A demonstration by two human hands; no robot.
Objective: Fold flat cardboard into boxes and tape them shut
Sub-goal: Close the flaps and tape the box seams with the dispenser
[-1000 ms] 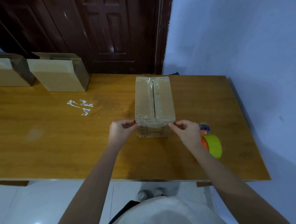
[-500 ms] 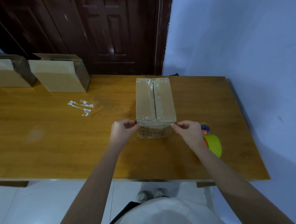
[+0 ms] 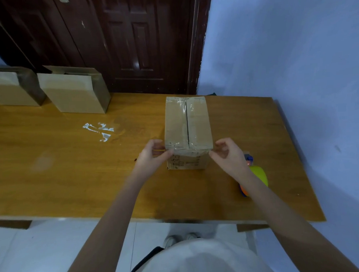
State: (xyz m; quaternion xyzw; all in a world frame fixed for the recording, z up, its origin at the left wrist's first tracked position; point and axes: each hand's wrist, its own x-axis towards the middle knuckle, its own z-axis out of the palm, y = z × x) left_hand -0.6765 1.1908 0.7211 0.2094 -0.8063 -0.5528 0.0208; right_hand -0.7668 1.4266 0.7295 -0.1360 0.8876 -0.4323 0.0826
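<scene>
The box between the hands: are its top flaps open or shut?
Shut. The box's two top flaps lie flat and meet along a centre seam, with clear tape across the near edge.

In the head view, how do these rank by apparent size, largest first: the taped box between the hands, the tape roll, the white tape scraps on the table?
1. Taped box, clearly largest.
2 and 3. Tape roll and white tape scraps: unsure, because the right arm hides part of the roll.

wooden table [image 3: 52, 184] | dark door [image 3: 132, 40] | blue wall [image 3: 284, 47] | white floor [image 3: 25, 258]
</scene>
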